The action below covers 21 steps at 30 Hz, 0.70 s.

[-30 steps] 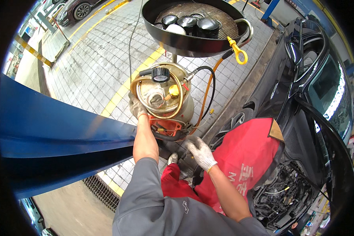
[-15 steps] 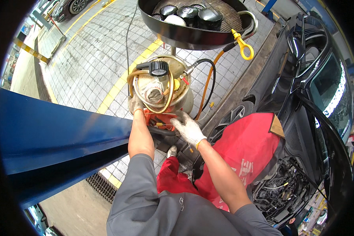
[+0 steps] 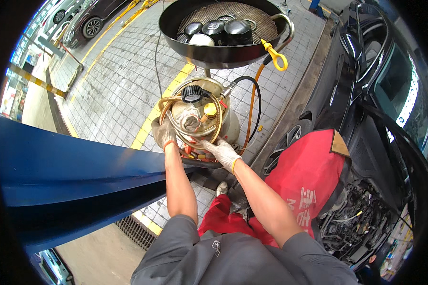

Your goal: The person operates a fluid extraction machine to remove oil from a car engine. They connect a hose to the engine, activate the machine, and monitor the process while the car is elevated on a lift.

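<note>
Both my hands, in white work gloves, are at the front of a pale wheeled oil drain tank (image 3: 232,126). My left hand (image 3: 164,133) curls around the left side of a coiled tan hose (image 3: 217,114), its fingertips partly hidden. My right hand (image 3: 222,152) closes on the lower part of the coil, thumb on top. A black ribbed cap (image 3: 192,93) sits at the far side of the coil. By it are a yellow knob (image 3: 209,110) and a metal fitting. Below my fingers lies a red-orange tray (image 3: 189,152) with small fittings in it.
A black round pan (image 3: 214,56) with several black oil filters (image 3: 238,32) and a yellow ring handle (image 3: 277,56) stands beyond the tank. On the right is a dark car (image 3: 328,102), bonnet up, a red fender cover (image 3: 304,178) over it. A blue lift post (image 3: 81,164) stands left.
My right hand has gone from hovering open by the red tray to closing on the hose coil. The coil and black cap have turned. My view has shifted slightly.
</note>
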{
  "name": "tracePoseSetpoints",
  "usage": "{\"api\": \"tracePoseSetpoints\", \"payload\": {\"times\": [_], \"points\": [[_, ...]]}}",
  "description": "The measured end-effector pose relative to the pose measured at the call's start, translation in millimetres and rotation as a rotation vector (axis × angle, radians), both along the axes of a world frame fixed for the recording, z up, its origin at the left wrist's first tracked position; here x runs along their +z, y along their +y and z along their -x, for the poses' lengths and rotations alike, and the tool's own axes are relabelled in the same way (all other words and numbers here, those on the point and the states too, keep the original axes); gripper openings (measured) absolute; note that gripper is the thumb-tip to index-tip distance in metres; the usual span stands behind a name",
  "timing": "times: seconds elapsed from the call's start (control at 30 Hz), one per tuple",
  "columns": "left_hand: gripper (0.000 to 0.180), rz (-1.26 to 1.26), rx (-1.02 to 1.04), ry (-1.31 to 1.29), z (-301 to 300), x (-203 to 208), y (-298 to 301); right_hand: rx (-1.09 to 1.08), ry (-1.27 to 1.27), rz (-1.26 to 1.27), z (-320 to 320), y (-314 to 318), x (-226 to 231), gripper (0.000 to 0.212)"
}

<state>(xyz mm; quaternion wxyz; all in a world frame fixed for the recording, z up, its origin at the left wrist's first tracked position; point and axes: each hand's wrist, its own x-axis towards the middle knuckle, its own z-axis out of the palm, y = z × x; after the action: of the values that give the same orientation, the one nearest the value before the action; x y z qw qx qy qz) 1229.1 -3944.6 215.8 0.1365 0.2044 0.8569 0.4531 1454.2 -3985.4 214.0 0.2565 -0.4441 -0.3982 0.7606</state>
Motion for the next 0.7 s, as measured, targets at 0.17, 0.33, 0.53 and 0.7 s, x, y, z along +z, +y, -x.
{"api": "tracePoseSetpoints", "payload": {"times": [0.17, 0.33, 0.53, 0.7], "points": [[0.021, -0.423, -0.134, -0.819, 6.7, 20.1, -19.9, -0.051, -0.037, -0.222, 7.9, -8.2, 15.8, 0.041], [0.023, -0.769, -0.003, -1.251, 28.5, 4.6, -2.1, -0.006, -0.006, -0.295, 0.3, 12.4, 77.6, 0.046], [0.037, -0.586, -0.024, -1.454, 51.7, -2.4, 42.9, 0.193, -0.164, -0.68, -9.2, 32.1, 132.3, 0.048], [0.041, -0.534, -0.141, -1.43, 56.6, -17.3, 58.6, 0.143, -0.11, -0.708, -6.3, 20.3, 136.2, 0.047]]}}
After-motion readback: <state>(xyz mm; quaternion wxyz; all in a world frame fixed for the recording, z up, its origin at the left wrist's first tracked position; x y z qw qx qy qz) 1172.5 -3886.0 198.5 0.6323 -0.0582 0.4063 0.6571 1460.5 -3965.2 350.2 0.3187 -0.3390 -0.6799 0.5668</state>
